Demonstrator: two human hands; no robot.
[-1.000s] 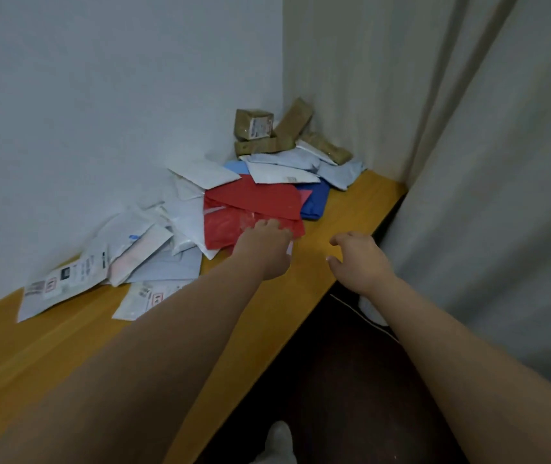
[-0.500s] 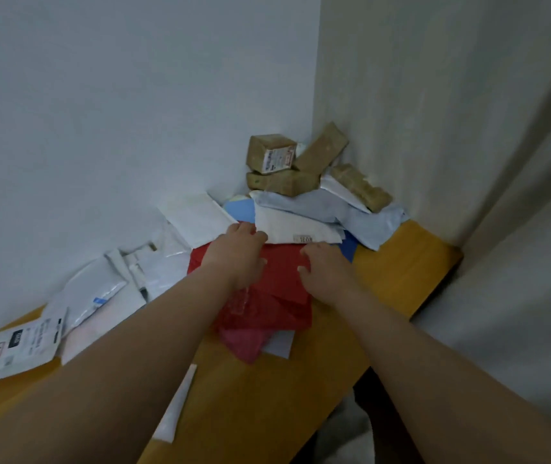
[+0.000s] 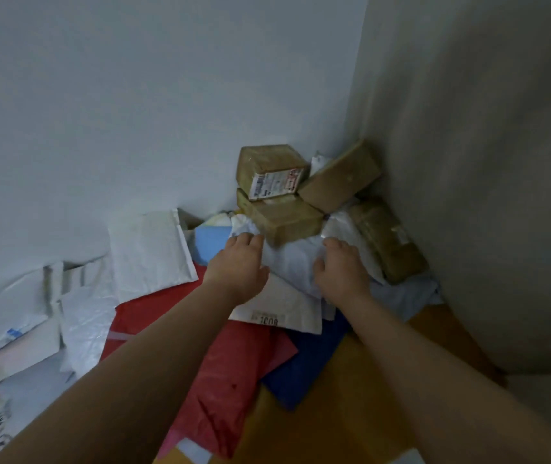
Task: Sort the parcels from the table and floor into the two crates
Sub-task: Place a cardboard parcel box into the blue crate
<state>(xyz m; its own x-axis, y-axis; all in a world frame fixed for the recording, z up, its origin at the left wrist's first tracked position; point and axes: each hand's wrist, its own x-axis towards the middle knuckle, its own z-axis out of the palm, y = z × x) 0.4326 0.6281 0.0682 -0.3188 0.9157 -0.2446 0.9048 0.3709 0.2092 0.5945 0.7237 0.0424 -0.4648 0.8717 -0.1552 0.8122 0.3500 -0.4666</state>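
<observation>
A heap of parcels fills the corner of the wooden table (image 3: 351, 416). My left hand (image 3: 239, 262) and my right hand (image 3: 342, 271) both grip a crumpled pale grey mailer bag (image 3: 292, 259) that lies in front of the stacked brown boxes. The lower brown box (image 3: 287, 221) sits on the bag's far edge, with a labelled brown box (image 3: 267, 172) on top. A third brown box (image 3: 341, 177) leans in the corner. Below the bag lies a white labelled envelope (image 3: 281, 308). No crate is in view.
A flat brown parcel (image 3: 389, 244) lies right of my right hand, by the curtain (image 3: 485, 195). A white padded envelope (image 3: 150, 249) and a light blue parcel (image 3: 210, 241) lean on the wall. Red bags (image 3: 230, 370), a dark blue bag (image 3: 307, 366) and white mailers (image 3: 33, 316) cover the table.
Both hands have moved from the red bags farther into the corner and now grip the pale grey bag by the boxes. The camera has come closer.
</observation>
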